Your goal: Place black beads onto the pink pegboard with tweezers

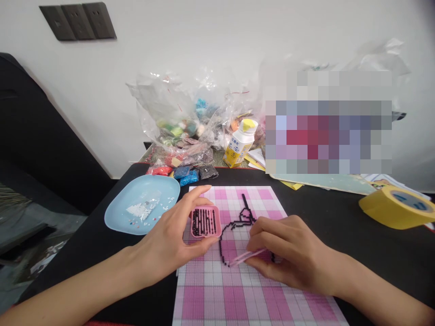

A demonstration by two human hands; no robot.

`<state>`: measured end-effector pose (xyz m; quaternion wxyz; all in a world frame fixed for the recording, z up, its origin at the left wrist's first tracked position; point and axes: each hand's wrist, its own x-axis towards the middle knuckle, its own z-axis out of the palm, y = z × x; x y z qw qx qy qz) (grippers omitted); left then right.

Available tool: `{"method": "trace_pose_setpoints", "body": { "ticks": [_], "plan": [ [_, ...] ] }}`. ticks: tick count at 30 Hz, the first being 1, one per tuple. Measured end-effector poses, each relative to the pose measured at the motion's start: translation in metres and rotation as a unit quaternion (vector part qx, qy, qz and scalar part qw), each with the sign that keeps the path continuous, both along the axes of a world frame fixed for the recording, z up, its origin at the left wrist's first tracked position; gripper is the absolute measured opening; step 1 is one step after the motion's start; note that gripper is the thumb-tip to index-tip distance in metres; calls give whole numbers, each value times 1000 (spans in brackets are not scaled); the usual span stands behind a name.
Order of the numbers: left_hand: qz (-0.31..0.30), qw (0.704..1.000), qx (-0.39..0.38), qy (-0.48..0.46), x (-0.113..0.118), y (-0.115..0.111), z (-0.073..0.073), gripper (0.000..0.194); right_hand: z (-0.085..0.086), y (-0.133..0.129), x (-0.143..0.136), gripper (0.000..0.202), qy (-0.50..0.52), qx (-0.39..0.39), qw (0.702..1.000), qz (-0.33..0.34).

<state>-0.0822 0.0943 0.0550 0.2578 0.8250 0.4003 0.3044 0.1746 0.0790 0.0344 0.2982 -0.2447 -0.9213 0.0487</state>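
- Far left, a light blue plate (pixel 117 199) is parked on the black tabletop (pixel 340 222), with a pile of white beads (pixel 141 209) and a few coloured strays scattered on it.
- Next over, a small pink tray (pixel 218 222) is gripped by the left hand (pixel 173 231), pinched between thumb and fingers and held over the upper left part of the board. Black beads (pixel 204 222) are lined up in rows inside it.
- Behind that, little bead packets (pixel 189 178) and clear plastic bags (pixel 170 104) are heaped up, with a yellow-and-white bottle (pixel 238 147) stood just beside the bags.
- Front and centre, the pink-and-white checked board (pixel 210 276) is laid flat. A black outline (pixel 220 244), rounded with a stem up top, is set out on it and partly covered by the right hand.
- Pink tweezers (pixel 244 257) are gripped by the right hand (pixel 292 253), tips pointed at the outline's lower left end. Whether a bead is pinched can't be made out.
- Far right, a yellow tape roll (pixel 380 208) is left lying.
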Motion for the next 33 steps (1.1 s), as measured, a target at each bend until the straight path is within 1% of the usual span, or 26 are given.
{"method": "trace_pose_setpoints", "body": {
  "ticks": [16,21,23,26,28,33],
  "plan": [
    [-2,1000,-4,4,0,0,0,69,2,1,-1,13,-9,10,1000,0],
    [-16,1000,-6,0,-1,0,-1,72,4,-1,-2,11,12,21,1000,-2],
    [-27,1000,-10,-4,-1,0,0,74,5,-1,-2,11,35,41,998,-19],
    [-53,998,-16,-13,-2,-2,1,78,4,-1,-2,9,64,73,993,-71],
    [-74,997,-22,-16,-3,-3,1,83,3,0,-2,7,71,80,989,-98],
    [-110,993,-44,-22,-5,-3,-1,89,3,2,-3,8,63,90,989,-101]
  ]
}}
